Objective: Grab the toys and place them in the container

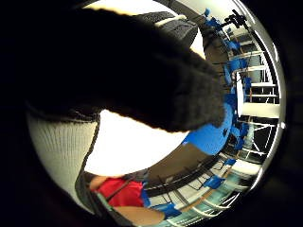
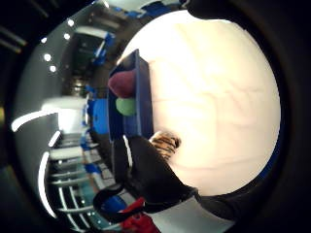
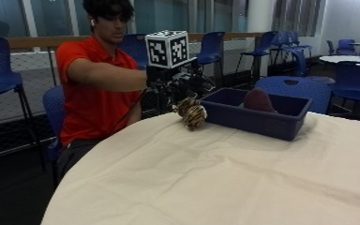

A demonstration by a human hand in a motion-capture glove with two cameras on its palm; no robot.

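In the outside view my gloved right hand (image 3: 179,86) reaches over the table's far edge and holds a striped tiger toy (image 3: 193,115) from above. The toy hangs at the left end of the blue container (image 3: 261,123), low over the cream tablecloth (image 3: 230,178). A maroon toy (image 3: 258,100) lies inside the container. The thumb side palm view shows the striped toy (image 2: 166,143) partly hidden behind my gloved fingers (image 2: 150,179), beside the container (image 2: 143,102). The container holds the maroon toy (image 2: 121,82) and a green toy (image 2: 126,106). A gloved finger (image 1: 142,71) fills most of the little finger side view.
The person in a red shirt (image 3: 95,93) sits at the far left side of the round table. Blue chairs (image 3: 292,86) stand close behind the container, and other tables stand further back.
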